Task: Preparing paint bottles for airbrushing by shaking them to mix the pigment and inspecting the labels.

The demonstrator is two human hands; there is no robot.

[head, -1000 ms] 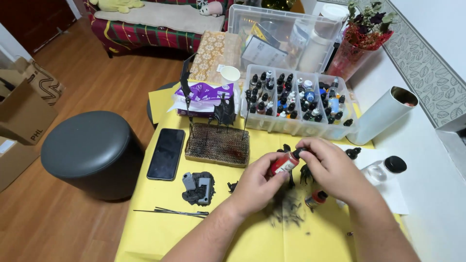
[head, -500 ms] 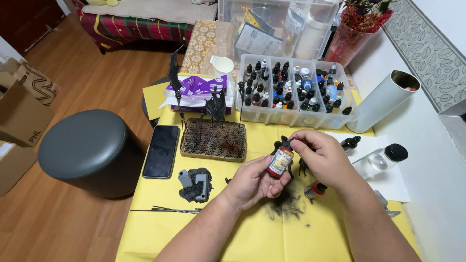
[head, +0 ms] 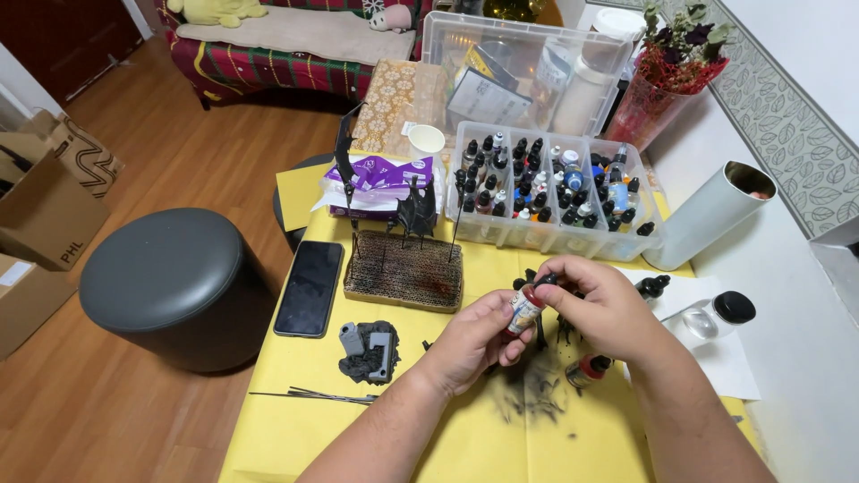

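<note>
Head view: both hands on a small paint bottle above the yellow table.
Left hand [head: 472, 342] clamps the bottle [head: 523, 310] from below; right hand [head: 598, 304] pinches its black cap. Second bottle [head: 588, 369] lies just right-below the grip; phone [head: 310, 287] well left; paint box [head: 555, 192] beyond.

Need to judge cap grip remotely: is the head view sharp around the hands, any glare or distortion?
Head view: evenly lit, soft shadows; left hand and right hand on the small bottle are sharp; mild glare on the phone; wide-angle bending at the edges.
</note>
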